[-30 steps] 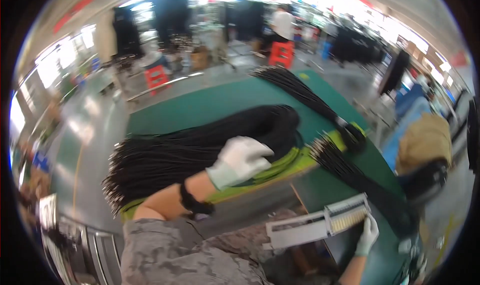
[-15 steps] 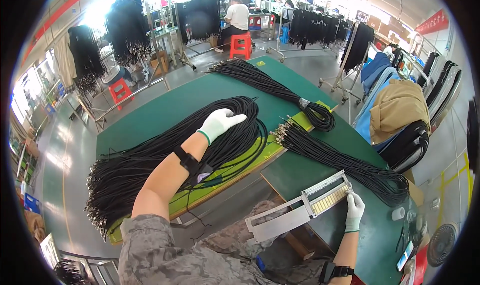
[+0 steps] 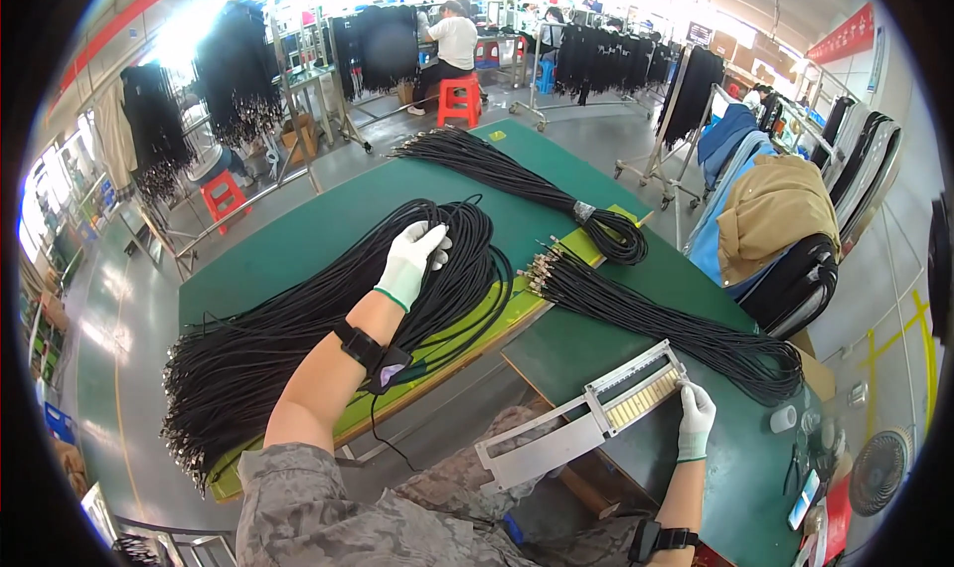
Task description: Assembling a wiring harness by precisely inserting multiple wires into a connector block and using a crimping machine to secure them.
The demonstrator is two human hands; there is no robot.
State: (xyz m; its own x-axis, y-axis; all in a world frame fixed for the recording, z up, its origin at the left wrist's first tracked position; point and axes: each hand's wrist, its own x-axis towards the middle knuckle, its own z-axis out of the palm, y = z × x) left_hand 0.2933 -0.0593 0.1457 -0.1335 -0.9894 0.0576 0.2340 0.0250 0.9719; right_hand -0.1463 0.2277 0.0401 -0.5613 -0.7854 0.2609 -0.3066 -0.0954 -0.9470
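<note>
My left hand (image 3: 411, 263), in a white glove, has its fingers curled round black cables at the looped end of a large cable bundle (image 3: 298, 343); how many strands it grips is hidden. The bundle's metal-tipped ends (image 3: 184, 418) spread at the left. My right hand (image 3: 697, 420), gloved too, pinches the right end of a long silver metal fixture (image 3: 556, 455). A row of pale yellow slots (image 3: 641, 400) fills that end of the fixture. Its other end reaches out over my lap.
Two smaller cable bundles lie on the green tables, one tied (image 3: 497, 169) at the back, one loose (image 3: 656, 314) at the right. A tape roll (image 3: 783, 419), a phone (image 3: 804, 498) and a fan (image 3: 882, 473) are at the right edge. Clothes cover a rack (image 3: 780, 209). A person (image 3: 455, 45) sits beyond.
My left hand has gone from lying spread on the bundle to closing its fingers round cables at the loop. My right hand still holds the fixture. The view has shifted slightly.
</note>
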